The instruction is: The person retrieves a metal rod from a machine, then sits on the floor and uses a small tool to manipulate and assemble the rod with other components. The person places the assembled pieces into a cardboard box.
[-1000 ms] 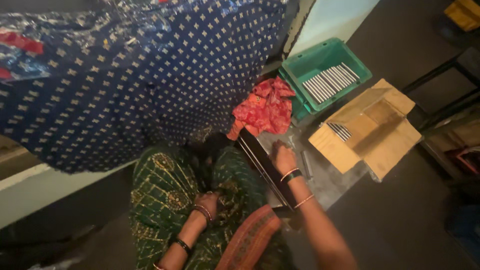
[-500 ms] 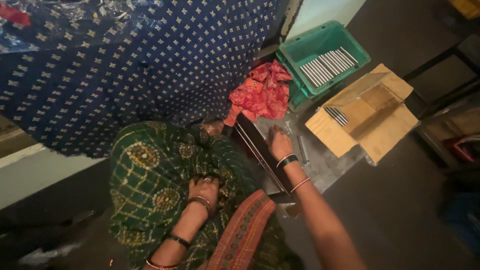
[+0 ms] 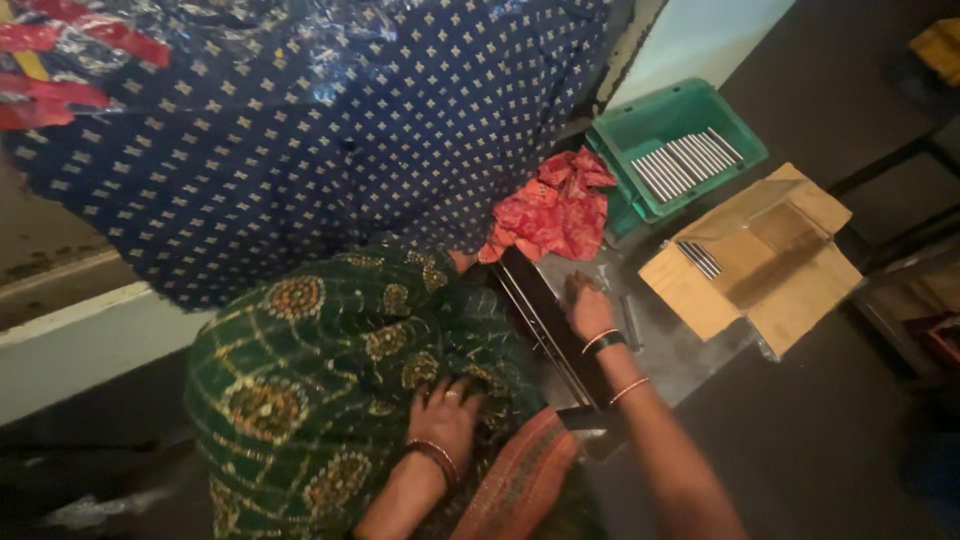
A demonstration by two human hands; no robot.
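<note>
My left hand point(image 3: 447, 412) rests flat on the green patterned cloth point(image 3: 300, 390) over my lap, fingers spread, bangles at the wrist. My right hand point(image 3: 588, 306) reaches forward and lies on a grey metal plate point(image 3: 680, 345) beside a long dark bar point(image 3: 545, 320); whether it grips anything is hidden by its back. A crumpled red cloth point(image 3: 552, 210) lies just beyond the bar.
A green plastic crate point(image 3: 660, 130) holds a row of thin metal rods point(image 3: 690, 160). An open cardboard box point(image 3: 760, 260) with several more rods stands to the right. A large blue dotted cloth point(image 3: 330, 120) hangs over the left and middle. Dark floor lies to the right.
The view has shifted a little, bringing more of my lap in. My left hand has slid slightly on the green cloth; my right hand stays on the plate by the bar.
</note>
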